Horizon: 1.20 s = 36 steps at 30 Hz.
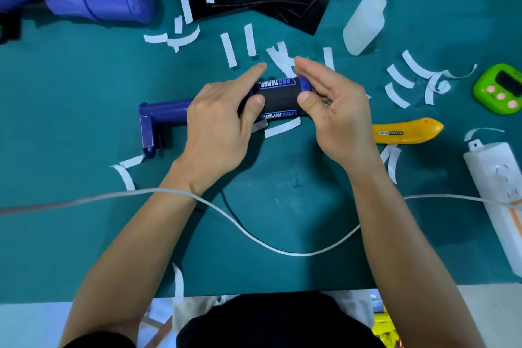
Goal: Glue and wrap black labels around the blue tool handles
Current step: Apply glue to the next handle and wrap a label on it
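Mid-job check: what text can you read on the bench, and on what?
"PRO TAPER": upper edge of the black label wrapped on the handle.
"PRO TAPER": lower edge of the same label.
Yellow knife: sticker text too small to read.
Green timer: display unreadable.

The handle looks like glossy blue plastic, its label matt black, the surface a dull teal mat strewn with white paper strips.
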Each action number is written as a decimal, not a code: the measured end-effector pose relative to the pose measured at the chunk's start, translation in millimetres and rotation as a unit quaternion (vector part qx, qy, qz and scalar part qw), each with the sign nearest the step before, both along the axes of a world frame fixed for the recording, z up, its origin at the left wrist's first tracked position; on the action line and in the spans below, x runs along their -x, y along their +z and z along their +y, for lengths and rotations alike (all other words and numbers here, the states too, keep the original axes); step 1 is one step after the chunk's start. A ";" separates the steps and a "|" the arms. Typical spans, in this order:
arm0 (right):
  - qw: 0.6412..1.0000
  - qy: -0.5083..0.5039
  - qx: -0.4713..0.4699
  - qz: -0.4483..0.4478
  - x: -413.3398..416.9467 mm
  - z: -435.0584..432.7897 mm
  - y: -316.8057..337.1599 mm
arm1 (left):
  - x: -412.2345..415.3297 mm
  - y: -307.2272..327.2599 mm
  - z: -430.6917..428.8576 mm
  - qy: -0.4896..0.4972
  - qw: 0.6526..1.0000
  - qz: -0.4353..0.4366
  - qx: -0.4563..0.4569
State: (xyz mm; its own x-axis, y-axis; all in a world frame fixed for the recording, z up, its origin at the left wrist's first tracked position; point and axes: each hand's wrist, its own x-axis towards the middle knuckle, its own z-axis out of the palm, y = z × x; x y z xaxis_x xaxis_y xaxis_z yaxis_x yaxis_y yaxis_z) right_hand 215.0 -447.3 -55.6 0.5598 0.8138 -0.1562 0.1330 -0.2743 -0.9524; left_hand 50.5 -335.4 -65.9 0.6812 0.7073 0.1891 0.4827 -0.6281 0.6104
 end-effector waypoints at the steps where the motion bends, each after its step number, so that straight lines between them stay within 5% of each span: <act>1: 1.000 0.000 0.001 0.002 -0.5 0.0 -0.4 | 0.8 1.1 0.1 -0.001 1.000 0.006 0.009; 7: 0.999 -0.011 0.031 -0.018 2.4 0.9 1.2 | 7.4 0.5 6.1 -0.012 0.998 0.028 0.053; 15: 0.985 -0.105 0.056 -0.127 40.9 15.1 4.9 | -5.0 -6.9 -4.3 0.024 0.998 -0.056 -0.020; 30: 0.999 -0.005 0.015 0.033 -1.3 0.7 -5.3 | -1.9 -11.6 -2.5 0.006 0.999 -0.044 -0.031; 36: 0.992 -0.124 -0.026 -0.010 -17.3 -18.9 14.1 | -3.2 -10.9 3.9 0.011 0.998 -0.028 -0.056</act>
